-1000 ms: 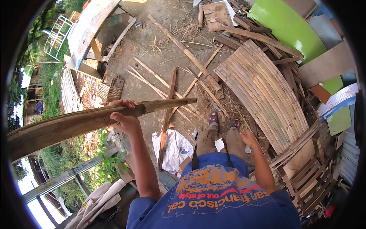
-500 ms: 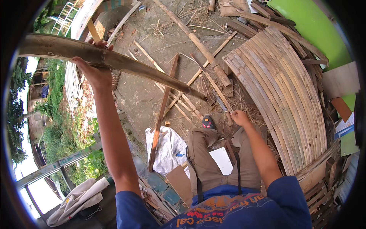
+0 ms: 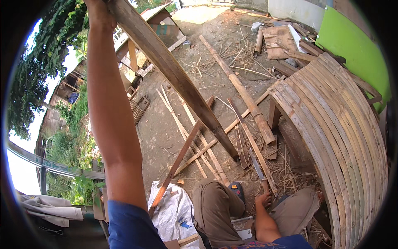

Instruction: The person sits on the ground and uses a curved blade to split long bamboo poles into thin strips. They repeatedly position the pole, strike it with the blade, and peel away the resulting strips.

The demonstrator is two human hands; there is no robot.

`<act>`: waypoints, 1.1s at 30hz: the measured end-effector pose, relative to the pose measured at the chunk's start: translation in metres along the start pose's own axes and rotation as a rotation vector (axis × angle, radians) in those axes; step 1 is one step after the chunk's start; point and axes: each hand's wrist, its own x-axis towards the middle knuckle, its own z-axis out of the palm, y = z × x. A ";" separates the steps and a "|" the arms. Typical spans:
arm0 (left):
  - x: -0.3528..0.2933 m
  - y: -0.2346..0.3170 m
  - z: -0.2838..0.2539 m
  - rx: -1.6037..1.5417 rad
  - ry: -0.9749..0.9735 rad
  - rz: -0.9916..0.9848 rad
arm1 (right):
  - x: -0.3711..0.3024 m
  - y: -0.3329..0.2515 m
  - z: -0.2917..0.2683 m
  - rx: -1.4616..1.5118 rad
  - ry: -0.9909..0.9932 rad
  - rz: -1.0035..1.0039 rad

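My left arm is raised toward the upper left, and my left hand point(image 3: 100, 15) grips the high end of a long split bamboo pole point(image 3: 176, 79). The picture's edge cuts off part of that hand. The pole slants down to the right, its lower end near the ground in front of my knees. Down between my legs, my right hand point(image 3: 263, 199) is closed on the wooden handle of a machete point(image 3: 256, 164). Its blade points away from me, low over the ground, alongside a thin bamboo strip point(image 3: 251, 139).
A curved bamboo slat panel point(image 3: 331, 120) fills the right side. Several strips and a reddish-brown wooden bar point(image 3: 178, 159) lie crossed ahead. Beyond them lies a round bamboo pole point(image 3: 244, 97). A white sack point(image 3: 174, 211) is beside my left knee. A green board point(image 3: 352, 50) stands far right.
My left hand has lifted the upper end of the split bamboo, so it slopes more steeply. My right hand has closed round the machete handle. The view has shifted.
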 end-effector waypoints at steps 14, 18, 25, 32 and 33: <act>-0.069 0.080 -0.039 -0.279 -0.072 -0.057 | -0.024 -0.022 -0.042 0.091 -0.194 -0.433; -0.147 0.113 -0.003 -0.470 0.113 -0.242 | -0.041 -0.042 -0.080 0.459 -0.213 -0.390; -0.212 0.012 -0.050 -0.119 -0.225 -0.195 | -0.132 -0.033 -0.147 0.716 -0.172 -0.595; -0.213 -0.003 -0.024 -0.282 -0.002 -0.328 | -0.121 0.045 -0.052 0.944 0.168 -0.878; -0.216 -0.003 -0.024 -0.291 0.029 -0.319 | -0.119 0.046 -0.059 0.871 0.003 -0.802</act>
